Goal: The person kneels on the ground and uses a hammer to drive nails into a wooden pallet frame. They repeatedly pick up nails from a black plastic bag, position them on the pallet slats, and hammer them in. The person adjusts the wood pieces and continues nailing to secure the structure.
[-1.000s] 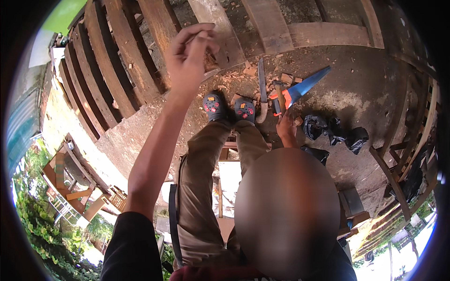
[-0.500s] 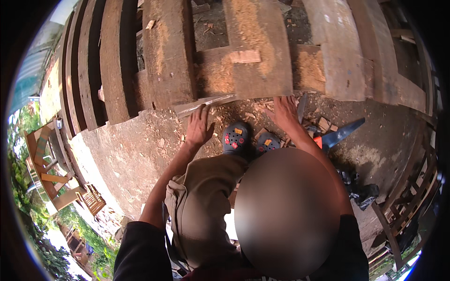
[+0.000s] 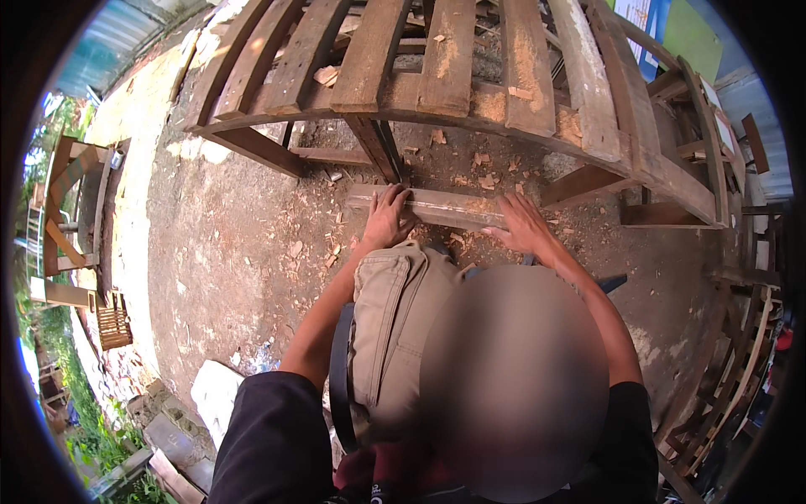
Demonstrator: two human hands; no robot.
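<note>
A rough brown wooden plank [image 3: 457, 207] lies crosswise low in front of my legs, with a pale streak along its upper face. My left hand [image 3: 386, 220] is closed over it left of the middle, fingers bent across the wood. Toward its right end, my right hand [image 3: 525, 227] grips it with the fingers over the far side and the thumb on the near side. The plank's underside and what it rests on are hidden.
Beyond the plank stands a slatted wooden table [image 3: 361, 71], with wood shavings on its slats. Wood chips [image 3: 483, 160] litter the ground. A dark saw blade tip [image 3: 613, 284] shows beside my right forearm. Stacked timber [image 3: 730, 361] stands at right, a wooden chair frame [image 3: 75, 206] at left.
My view has drawn back and tilted up, showing more of the table and its legs. The plank, mostly hidden under the table's edge before, now shows clearly between my hands.
</note>
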